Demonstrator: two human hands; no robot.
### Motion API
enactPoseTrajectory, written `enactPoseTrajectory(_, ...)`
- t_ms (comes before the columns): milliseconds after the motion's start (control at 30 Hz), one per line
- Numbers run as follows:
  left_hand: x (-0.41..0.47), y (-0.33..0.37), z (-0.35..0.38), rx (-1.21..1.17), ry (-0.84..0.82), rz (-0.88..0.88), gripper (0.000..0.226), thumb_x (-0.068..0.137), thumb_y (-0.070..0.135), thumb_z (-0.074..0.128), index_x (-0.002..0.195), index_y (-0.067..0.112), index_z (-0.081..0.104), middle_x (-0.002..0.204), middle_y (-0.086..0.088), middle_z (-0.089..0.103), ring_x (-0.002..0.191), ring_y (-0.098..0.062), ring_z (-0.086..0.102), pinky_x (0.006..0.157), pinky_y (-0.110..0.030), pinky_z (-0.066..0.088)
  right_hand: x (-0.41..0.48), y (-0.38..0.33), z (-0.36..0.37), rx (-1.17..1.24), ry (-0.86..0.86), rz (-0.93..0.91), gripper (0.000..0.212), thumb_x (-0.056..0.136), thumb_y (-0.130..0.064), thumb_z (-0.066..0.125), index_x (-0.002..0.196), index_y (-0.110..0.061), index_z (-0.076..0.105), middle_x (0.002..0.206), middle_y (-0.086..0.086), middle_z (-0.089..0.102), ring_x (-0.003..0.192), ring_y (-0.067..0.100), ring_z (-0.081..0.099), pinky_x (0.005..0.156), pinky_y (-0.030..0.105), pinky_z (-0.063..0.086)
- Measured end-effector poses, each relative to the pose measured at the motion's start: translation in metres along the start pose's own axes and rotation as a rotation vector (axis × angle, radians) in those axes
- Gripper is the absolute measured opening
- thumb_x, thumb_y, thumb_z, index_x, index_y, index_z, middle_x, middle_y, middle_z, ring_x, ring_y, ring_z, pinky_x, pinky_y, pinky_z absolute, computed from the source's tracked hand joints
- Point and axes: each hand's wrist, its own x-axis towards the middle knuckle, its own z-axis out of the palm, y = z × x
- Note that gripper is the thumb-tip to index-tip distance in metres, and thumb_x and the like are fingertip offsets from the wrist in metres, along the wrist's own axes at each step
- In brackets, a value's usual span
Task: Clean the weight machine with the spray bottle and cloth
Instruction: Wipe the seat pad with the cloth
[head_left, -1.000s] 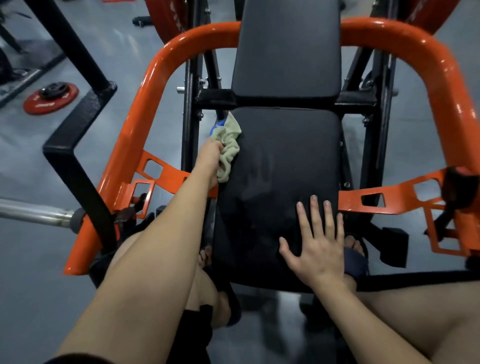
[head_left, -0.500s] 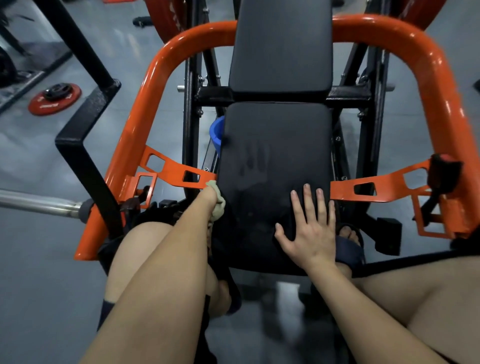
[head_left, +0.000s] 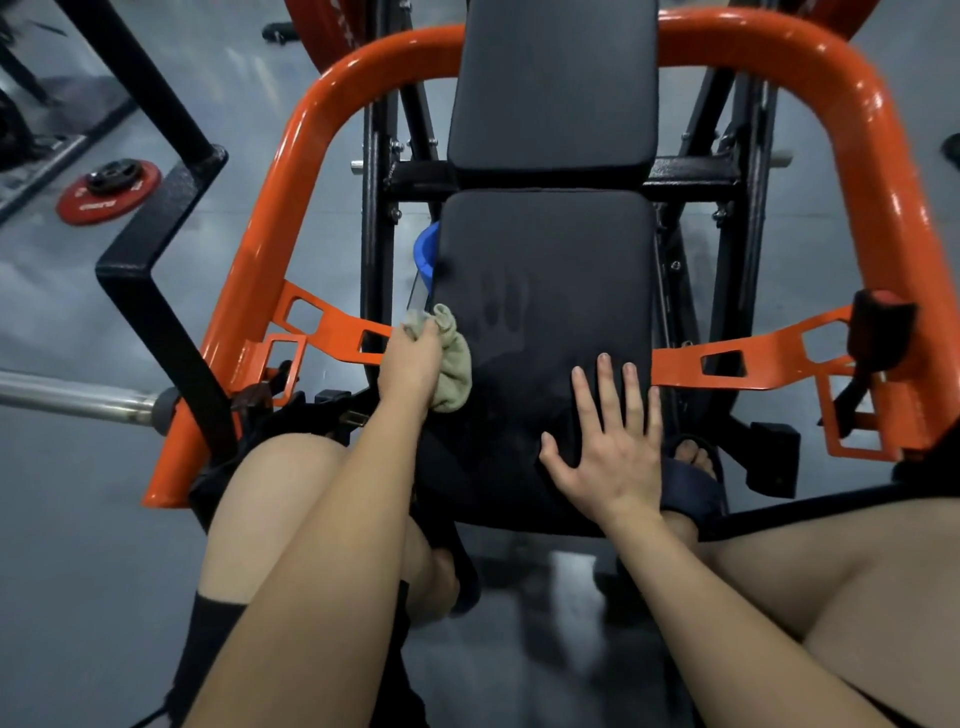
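Gripped the cloth (head_left: 453, 364) in the left hand (head_left: 410, 364), fingers curled round it, fabric bulging just right of them at the left edge of the seat pad (head_left: 550, 291). Laid the right hand (head_left: 608, 457) flat there, fingers spread straight, apart from the cloth.

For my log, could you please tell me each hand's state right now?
Left hand: gripping the cloth.
Right hand: open, flat on the seat pad.

No text can be read with certainty. Faint white lettering is seen on the rim of the red weight plate (head_left: 106, 195) lying on the floor well to the left of the weight machine (head_left: 291, 171), but it is too small and blurred to be made out.
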Motion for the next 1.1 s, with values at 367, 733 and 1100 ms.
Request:
enactPoseTrajectory(367, -0.007, 0.004, 0.009, 0.261, 0.167, -0.115, 0.047, 0.108, 0.032, 0.026, 0.142, 0.005, 0.043, 0.136, -0.020, 0.057, 0.122, -0.042, 0.055, 0.085, -0.041, 0.038, 0.001, -0.001, 0.000, -0.020, -0.011, 0.000, 0.085, 0.091, -0.058, 0.053, 0.161, -0.017, 0.027, 0.170, 0.009, 0.012, 0.157, 0.032, 0.006, 0.124, 0.059, 0.014)
enactPoseTrajectory(733, -0.018, -0.010, 0.010, 0.327, 0.039, -0.002, 0.069, 0.104, 0.052, 0.033, 0.154, 0.005, 0.025, 0.145, -0.024, 0.050, 0.129, -0.045, 0.050, 0.106, -0.049, 0.040, -0.001, -0.001, -0.001, -0.035, -0.041, 0.004, 0.086, 0.091, -0.059, 0.052, 0.161, -0.017, 0.025, 0.170, 0.009, 0.009, 0.157, 0.032, 0.004, 0.124, 0.058, 0.012)
enactPoseTrajectory(1100, -0.033, -0.002, 0.046, 0.324, 0.277, 0.448, 0.042, 0.094, 0.014, 0.053, 0.136, 0.017, 0.052, 0.144, -0.017, 0.046, 0.131, -0.038, 0.046, 0.108, -0.053, 0.039, 0.001, 0.000, 0.002, -0.039, -0.066, -0.007, 0.087, 0.091, -0.060, 0.047, 0.162, -0.018, 0.021, 0.171, 0.010, 0.005, 0.157, 0.033, 0.002, 0.124, 0.059, 0.010)
